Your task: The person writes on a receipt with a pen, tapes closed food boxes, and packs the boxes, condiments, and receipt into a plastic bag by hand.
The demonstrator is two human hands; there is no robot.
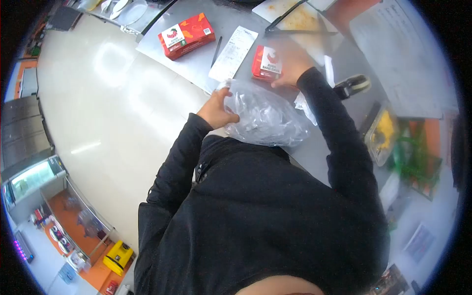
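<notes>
My left hand [219, 110] is closed on the edge of a clear plastic bag [265, 115], thumb and fingers pinching it near the table's front edge. The bag is crumpled and spreads to the right, in front of my body. My right hand [292, 64], partly blurred, grips a small red and white food box [265, 61] from its right side, just beyond the bag. Its thumb shows at the near corner, while the other fingers are hard to make out. Further left lies a larger red food box [187, 37] with a similar white label.
Between the boxes lie a printed receipt [233, 51] and a dark pen-like stick [216, 51]. A long knife [305, 33] rests across a stained cutting board [295, 17] at the back. To the right are a black-handled tool [351, 87] and a container of yellow food [385, 130].
</notes>
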